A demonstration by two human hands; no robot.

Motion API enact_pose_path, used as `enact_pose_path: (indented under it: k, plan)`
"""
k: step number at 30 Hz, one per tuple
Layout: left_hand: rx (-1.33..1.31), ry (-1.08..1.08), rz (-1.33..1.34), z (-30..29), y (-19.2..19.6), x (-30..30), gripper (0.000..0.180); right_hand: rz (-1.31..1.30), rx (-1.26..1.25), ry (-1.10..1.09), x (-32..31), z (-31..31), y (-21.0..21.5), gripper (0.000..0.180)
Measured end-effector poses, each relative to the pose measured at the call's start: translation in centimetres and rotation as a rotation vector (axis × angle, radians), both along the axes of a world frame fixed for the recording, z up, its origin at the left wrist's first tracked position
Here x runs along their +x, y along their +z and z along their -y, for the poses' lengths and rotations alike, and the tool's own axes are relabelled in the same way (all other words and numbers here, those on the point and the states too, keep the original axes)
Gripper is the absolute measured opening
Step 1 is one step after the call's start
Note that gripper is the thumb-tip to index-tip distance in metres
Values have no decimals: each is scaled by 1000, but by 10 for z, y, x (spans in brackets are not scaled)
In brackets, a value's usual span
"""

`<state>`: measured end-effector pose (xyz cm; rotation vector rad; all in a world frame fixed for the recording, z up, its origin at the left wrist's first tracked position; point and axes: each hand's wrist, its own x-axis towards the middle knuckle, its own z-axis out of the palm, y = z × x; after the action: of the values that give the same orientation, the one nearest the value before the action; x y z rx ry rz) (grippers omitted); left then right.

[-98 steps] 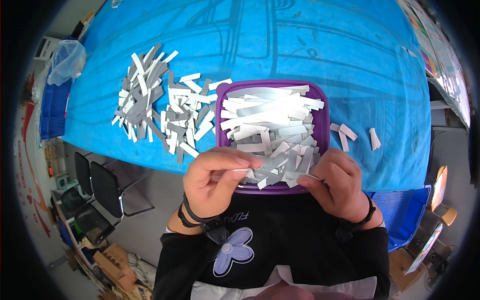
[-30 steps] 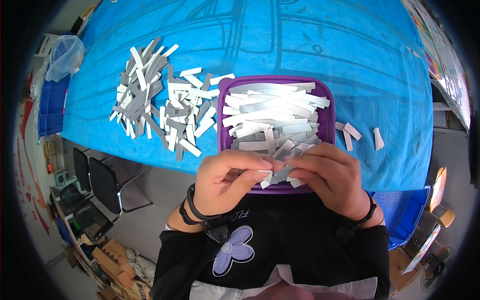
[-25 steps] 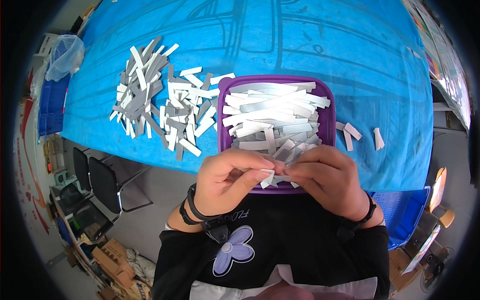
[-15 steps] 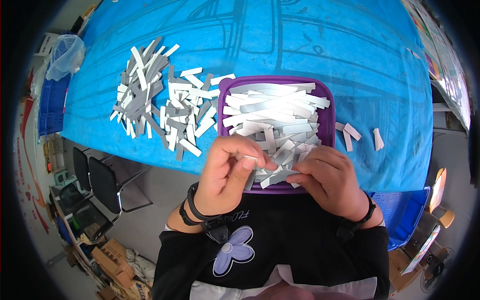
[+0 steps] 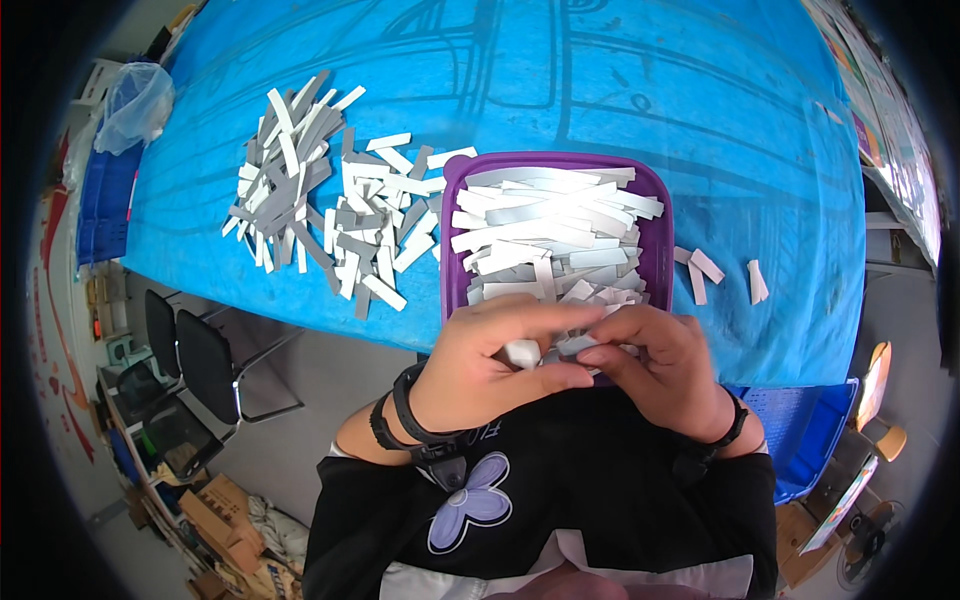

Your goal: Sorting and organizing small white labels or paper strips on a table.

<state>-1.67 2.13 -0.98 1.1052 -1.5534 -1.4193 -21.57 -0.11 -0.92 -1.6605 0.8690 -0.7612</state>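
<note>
A purple rectangular box (image 5: 657,220) stands at the table's near edge, piled with thin white and grey strips (image 5: 540,205). Over its near end, my right hand (image 5: 655,350) pinches a light grey strip (image 5: 574,346) between thumb and fingers. Beside it, my left hand (image 5: 490,350) reaches its forefinger and thumb around that same strip, fingertips close to the right hand's. A white strip (image 5: 522,352) shows in the hollow of the left hand, apparently held by the curled fingers; those fingers are mostly hidden.
Left of the box, a loose heap of grey and white strips (image 5: 285,180) and a smaller heap (image 5: 375,220) lie on the blue cloth (image 5: 740,120). Several short pieces (image 5: 704,268) lie to the right. A blue crate (image 5: 800,440) sits below the right edge; black chairs (image 5: 205,365) stand left.
My left hand has moved right and down, its forefinger and thumb now spread toward the right hand. The right hand has shifted slightly, still pinching the grey strip.
</note>
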Motion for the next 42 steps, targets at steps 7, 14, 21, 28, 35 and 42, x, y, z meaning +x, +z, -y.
enact_pose_path:
  k: [7,14,21,28,35,42]
  plan:
    - [-120,162,-93,-4,-8,-4,26,-26,-333,-89,6,2,-5,18]
    - [-180,182,-51,-4,-2,-2,19,28,-370,-93,10,-1,-8,20]
    - [-88,172,-20,-2,7,3,13,-71,-256,-60,-1,2,3,18]
    - [60,134,64,-5,6,8,22,-205,-203,-27,-19,10,7,15]
    - [-283,126,436,7,6,23,34,-440,-451,-61,-16,8,10,27]
    - [173,94,-496,-2,4,13,91,-96,-363,27,3,2,10,46]
